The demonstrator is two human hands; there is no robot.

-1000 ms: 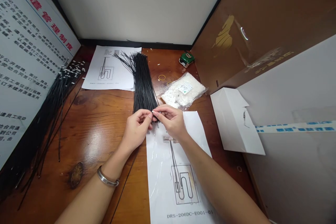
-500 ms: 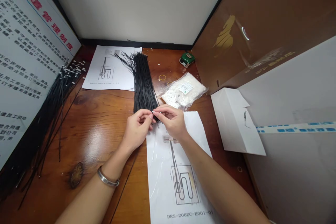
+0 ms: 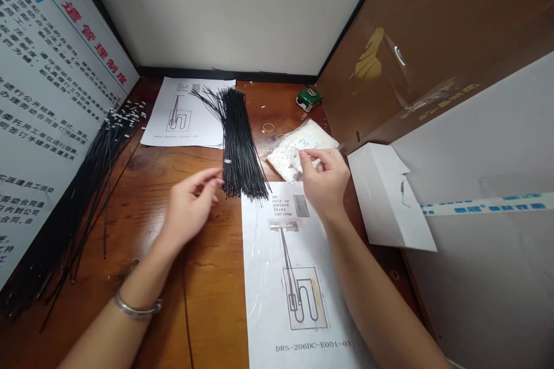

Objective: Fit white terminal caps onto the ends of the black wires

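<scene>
A thick bundle of black wires point(image 3: 242, 138) lies upright in my view at the middle of the table. At its lower left edge, the thumb and fingers of my left hand point(image 3: 190, 199) are closed, seemingly on one black wire. A small white connector point(image 3: 228, 161) shows just beyond those fingertips, against the bundle. Over the clear bag of white connectors point(image 3: 281, 155) is my right hand point(image 3: 326, 179), its thumb and forefinger pinched together. Whatever may be between them is too small to make out.
Wires with white ends point(image 3: 99, 155) are heaped along the left board. Printed drawings lie behind the bundle point(image 3: 158, 121) and in front of it point(image 3: 259, 300). A green tape measure point(image 3: 309, 98) sits at the back right, and a folded white card box point(image 3: 385, 196) stands at right.
My hands were together at the bundle's lower end, around a tiny white piece. They have parted: the left moved left, the right moved up and right to the bag.
</scene>
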